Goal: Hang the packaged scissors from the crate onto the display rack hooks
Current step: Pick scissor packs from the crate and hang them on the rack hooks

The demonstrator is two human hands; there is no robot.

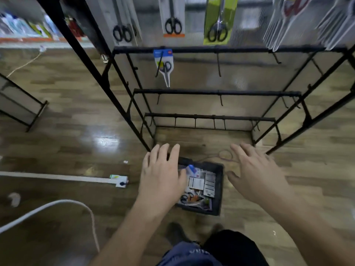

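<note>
Head camera looks steeply down at a black plastic crate (218, 189), rectangular with plain straight walls, standing on glossy wood-pattern flooring (67, 112) at the foot of a display rack (211, 92) built of thin black metal bars. The packaged scissors (199, 186) lie loosely heaped inside the crate as flat cards, mostly white with dark print, with some black looped handles and a blue card top showing among them. The left hand (161, 175) is spread flat with straight fingers and holds nothing; it covers the crate's left side in the view, and whether it touches anything cannot be told. The right hand (257, 175) is likewise splayed and empty, held off to the right of the crate. On the rack's upper visible bar, slim black hooks (219, 64) jut forward, and one carries a blue-topped scissors pack (164, 64) with pale tapering blades. Higher up hang a white card with an orange strip (173, 20) and a lime-green card (220, 22), each holding black-handled scissors. A white cable (76, 203) curves over the floor at lower left, near a white power strip (121, 181).
</note>
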